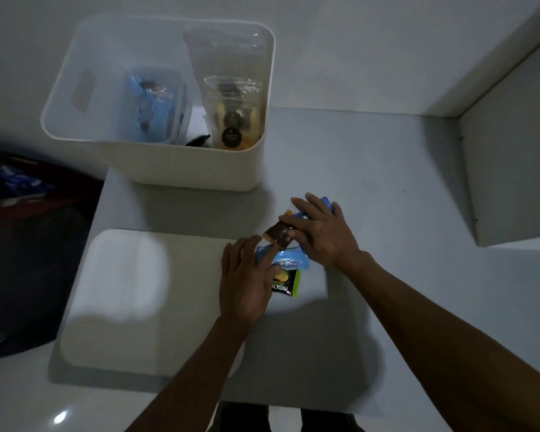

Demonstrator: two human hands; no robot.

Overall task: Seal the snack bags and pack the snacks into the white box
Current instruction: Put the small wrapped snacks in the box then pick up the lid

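Note:
The white box stands at the table's far left, holding a tall clear pouch of dark and yellow snacks on its right and a clear tub with blue packets on its left. Near the middle of the table lies a small heap of snack packets: a brown one, a light blue one, a black and green one and a blue one. My right hand lies over the heap with its thumb on the brown packet. My left hand touches the light blue packet with its fingertips.
A white lid lies flat on the table in front of the box, left of my hands. A dark bag with red lining sits on the floor at the left. A white wall or cabinet edge rises at the right.

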